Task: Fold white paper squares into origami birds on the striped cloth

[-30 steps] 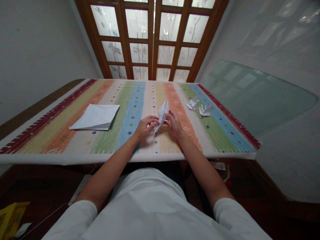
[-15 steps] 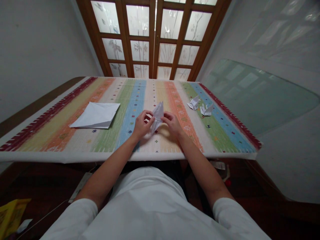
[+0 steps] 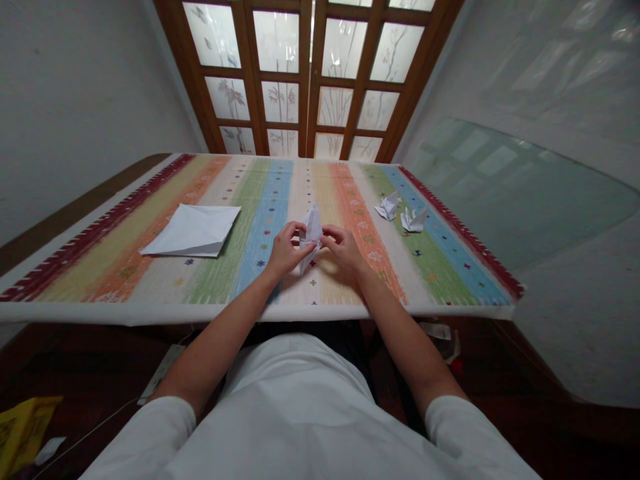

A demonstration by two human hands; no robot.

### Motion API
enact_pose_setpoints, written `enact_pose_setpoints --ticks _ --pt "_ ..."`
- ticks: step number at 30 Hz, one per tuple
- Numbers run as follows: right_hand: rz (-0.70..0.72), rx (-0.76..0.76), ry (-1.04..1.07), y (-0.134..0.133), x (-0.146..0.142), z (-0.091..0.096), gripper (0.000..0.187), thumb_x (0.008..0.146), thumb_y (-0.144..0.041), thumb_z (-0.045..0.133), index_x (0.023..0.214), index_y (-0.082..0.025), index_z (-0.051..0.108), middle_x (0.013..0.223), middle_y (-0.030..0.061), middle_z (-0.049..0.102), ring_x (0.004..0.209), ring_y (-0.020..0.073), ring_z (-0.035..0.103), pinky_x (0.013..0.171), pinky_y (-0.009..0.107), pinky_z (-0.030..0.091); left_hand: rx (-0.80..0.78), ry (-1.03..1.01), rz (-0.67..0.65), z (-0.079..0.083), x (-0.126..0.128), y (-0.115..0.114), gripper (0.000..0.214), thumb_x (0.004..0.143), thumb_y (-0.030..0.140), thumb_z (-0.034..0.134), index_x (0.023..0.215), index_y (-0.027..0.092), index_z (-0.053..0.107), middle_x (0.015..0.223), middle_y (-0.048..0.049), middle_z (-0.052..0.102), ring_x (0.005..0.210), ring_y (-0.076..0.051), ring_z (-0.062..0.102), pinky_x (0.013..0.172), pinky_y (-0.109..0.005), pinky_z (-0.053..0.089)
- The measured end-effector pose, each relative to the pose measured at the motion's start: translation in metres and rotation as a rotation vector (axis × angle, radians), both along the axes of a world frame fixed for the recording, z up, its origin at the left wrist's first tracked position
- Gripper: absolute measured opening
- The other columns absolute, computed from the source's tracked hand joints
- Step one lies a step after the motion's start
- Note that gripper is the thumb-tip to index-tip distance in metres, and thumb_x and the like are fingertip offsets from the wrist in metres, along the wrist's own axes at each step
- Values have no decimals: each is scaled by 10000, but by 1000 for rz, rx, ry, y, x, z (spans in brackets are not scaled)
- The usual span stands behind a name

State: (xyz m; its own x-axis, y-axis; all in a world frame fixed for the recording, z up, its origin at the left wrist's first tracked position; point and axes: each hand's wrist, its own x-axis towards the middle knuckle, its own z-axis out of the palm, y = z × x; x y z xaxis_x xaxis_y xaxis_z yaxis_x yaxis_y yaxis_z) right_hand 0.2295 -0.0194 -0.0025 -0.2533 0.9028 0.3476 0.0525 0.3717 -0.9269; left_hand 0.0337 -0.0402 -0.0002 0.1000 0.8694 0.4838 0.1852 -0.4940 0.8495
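Note:
Between my two hands, just above the striped tablecloth, a folded piece of white paper (image 3: pixel 313 225) stands with a pointed tip upward. My left hand (image 3: pixel 287 250) pinches its left side, the thumb lying across the lower front. On the other side my right hand (image 3: pixel 343 247) grips the right edge between thumb and fingers. Some of the lower folds are hidden behind the fingers. Two folded paper cranes, one (image 3: pixel 388 206) slightly farther back and another (image 3: pixel 414 219) beside it, rest on the cloth to the right.
White paper sheets (image 3: pixel 195 230) lie on the left part of the tablecloth (image 3: pixel 240 280). The table's front edge runs close to my body. Wooden glass-paned doors (image 3: pixel 305 80) stand beyond the far edge. A yellow bag (image 3: pixel 27 427) is on the floor at lower left.
The folded paper has turned and looks narrower, its tip shifted slightly left. My left thumb has moved right across its front. My right hand has barely moved.

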Motion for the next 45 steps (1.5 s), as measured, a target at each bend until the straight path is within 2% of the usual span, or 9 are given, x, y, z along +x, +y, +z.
enact_pose_setpoints --ticks 6,11,16,19,25,32,38,42,45 --pt "-29 41 -21 -5 -1 1 406 829 -621 809 1012 -258 791 1060 83 777 1017 270 716 849 396 607 -4 -6 1 0 0 0 298 821 293 847 1006 220 625 1038 -46 693 918 -177 697 746 -268 591" --pt "-9 94 -39 -7 -4 1 388 848 -606 790 1001 -249 783 1012 69 770 945 253 720 860 401 605 -60 -25 13 -1 1 0 407 756 318 919 960 227 579 970 -15 661 877 -170 668 713 -250 556" --pt "-14 151 -54 -6 -4 0 376 868 -597 783 989 -240 790 974 65 732 894 231 704 824 379 599 -71 -42 -10 0 0 0 296 818 260 823 992 232 585 1013 -29 669 929 -177 671 742 -254 561" --pt "-10 123 -1 -5 -4 -1 415 846 -633 799 994 -246 781 1010 68 716 882 222 696 783 362 613 -53 -41 -16 0 -1 -1 243 855 276 780 1008 232 596 1029 -35 674 940 -180 674 761 -261 562" --pt "-35 53 116 0 -2 0 470 785 -578 867 1135 -290 744 1136 54 743 830 192 688 696 315 597 7 -34 -19 -1 -3 4 279 924 458 735 1033 224 630 1051 -52 670 953 -189 669 756 -256 558" --pt "-30 -88 211 3 2 2 311 777 -515 848 923 -268 728 900 10 739 742 177 657 637 297 558 34 -25 -17 0 -4 5 251 962 422 667 1099 213 697 1135 -91 687 976 -202 666 674 -237 539" --pt "-40 -132 246 1 3 5 323 747 -522 849 935 -282 740 925 6 747 823 193 679 711 314 572 -65 -158 -88 -2 -1 5 395 916 482 774 1174 246 590 1228 -87 650 981 -189 687 683 -240 607" --pt "-24 -136 193 1 1 3 419 713 -509 876 1031 -272 742 948 23 756 826 210 689 743 348 586 -215 -284 -150 -4 3 2 531 827 486 873 1040 254 445 1443 -105 571 996 -193 738 685 -283 658" --pt "-103 -94 167 1 1 2 393 733 -468 853 1036 -259 716 920 20 735 795 202 675 723 341 570 -295 -274 -184 -4 5 -2 630 731 422 949 956 243 389 1566 -149 530 1028 -229 765 707 -316 668"
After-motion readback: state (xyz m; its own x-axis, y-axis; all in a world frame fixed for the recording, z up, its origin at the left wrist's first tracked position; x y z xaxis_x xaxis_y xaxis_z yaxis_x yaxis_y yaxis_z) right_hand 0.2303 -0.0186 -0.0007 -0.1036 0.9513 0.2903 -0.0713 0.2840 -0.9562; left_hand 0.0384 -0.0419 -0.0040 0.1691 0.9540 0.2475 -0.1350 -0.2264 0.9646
